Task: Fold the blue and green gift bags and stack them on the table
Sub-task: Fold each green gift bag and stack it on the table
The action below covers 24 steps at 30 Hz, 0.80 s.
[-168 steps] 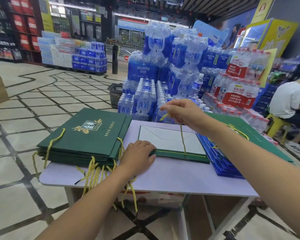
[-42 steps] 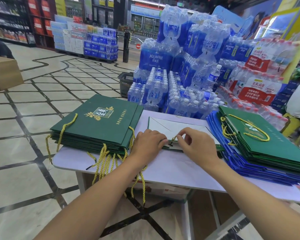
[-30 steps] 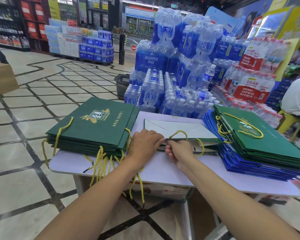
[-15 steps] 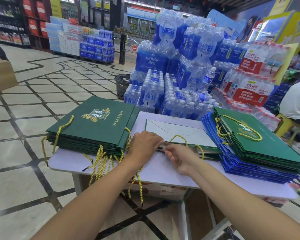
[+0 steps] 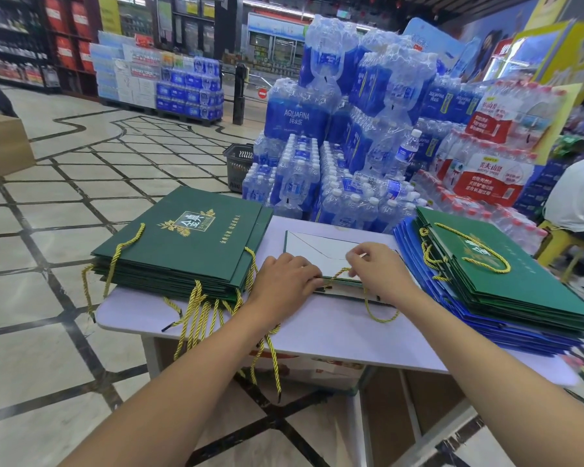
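Note:
A flattened green gift bag lies in the middle of the white table, its pale inner side up. My left hand presses on its near left edge. My right hand pinches the bag's yellow cord handle at the near edge; another loop of cord trails onto the table. A stack of folded green bags sits on the left, cords hanging over the edge. On the right, green bags lie on top of blue bags.
Shrink-wrapped packs of water bottles are piled right behind the table. A black shopping basket stands on the tiled floor. A seated person in a white shirt is at the far right. A cardboard box stands at the left.
My right hand has moved from the bag's near edge up onto the bag and now pinches the cord handle. My left hand has stayed on the bag's left edge.

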{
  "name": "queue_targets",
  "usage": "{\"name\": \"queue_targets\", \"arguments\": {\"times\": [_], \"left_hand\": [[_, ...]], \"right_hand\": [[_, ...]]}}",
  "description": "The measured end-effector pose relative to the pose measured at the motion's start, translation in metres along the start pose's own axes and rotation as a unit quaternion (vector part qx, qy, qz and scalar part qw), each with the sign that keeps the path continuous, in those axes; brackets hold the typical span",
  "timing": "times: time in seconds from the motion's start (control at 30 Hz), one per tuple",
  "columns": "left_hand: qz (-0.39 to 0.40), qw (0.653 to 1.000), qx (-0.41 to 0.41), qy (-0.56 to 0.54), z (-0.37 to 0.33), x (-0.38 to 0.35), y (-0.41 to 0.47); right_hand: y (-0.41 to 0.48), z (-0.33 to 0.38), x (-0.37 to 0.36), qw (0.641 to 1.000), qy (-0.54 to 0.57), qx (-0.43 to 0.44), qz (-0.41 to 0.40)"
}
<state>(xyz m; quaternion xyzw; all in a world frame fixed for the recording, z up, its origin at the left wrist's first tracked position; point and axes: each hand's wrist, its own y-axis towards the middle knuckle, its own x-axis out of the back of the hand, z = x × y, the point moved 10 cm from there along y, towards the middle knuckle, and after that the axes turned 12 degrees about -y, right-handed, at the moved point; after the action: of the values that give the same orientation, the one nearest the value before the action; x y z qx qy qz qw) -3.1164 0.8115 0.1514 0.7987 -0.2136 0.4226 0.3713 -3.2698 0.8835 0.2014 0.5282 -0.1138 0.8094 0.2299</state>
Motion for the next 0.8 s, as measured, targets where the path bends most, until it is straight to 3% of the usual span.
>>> {"name": "queue_targets", "arguments": {"times": [0.07,0.13,0.2,0.3,0.4,0.5,0.63,0.8], "left_hand": [[-0.007,1.000,-0.005,0.015,0.000,-0.001,-0.001],[-0.005,1.000,-0.012,0.018,-0.002,-0.001,0.000],[0.005,1.000,-0.013,0.001,-0.003,-0.001,0.000],[0.006,0.999,-0.024,-0.024,-0.005,0.000,-0.002],[0.019,0.997,-0.038,-0.068,-0.009,0.000,-0.005],[0.047,0.991,-0.032,-0.120,-0.009,-0.004,-0.006],[0.057,0.987,-0.028,-0.146,-0.007,-0.006,-0.007],[0.062,0.987,-0.046,-0.143,-0.009,-0.008,-0.006]], "right_hand": [[0.006,-0.014,0.002,0.973,-0.232,0.010,-0.012],[0.012,-0.031,-0.010,0.950,-0.313,0.003,0.023],[0.015,-0.031,-0.016,0.964,-0.257,0.026,0.058],[0.024,-0.019,-0.005,0.993,-0.035,0.017,0.116],[0.036,-0.002,0.007,0.979,0.102,0.004,0.178],[0.057,0.016,0.025,0.985,0.075,0.038,0.150],[0.082,0.036,0.031,0.990,-0.070,0.101,0.070],[0.114,0.019,0.008,0.996,-0.060,0.064,0.020]]}}
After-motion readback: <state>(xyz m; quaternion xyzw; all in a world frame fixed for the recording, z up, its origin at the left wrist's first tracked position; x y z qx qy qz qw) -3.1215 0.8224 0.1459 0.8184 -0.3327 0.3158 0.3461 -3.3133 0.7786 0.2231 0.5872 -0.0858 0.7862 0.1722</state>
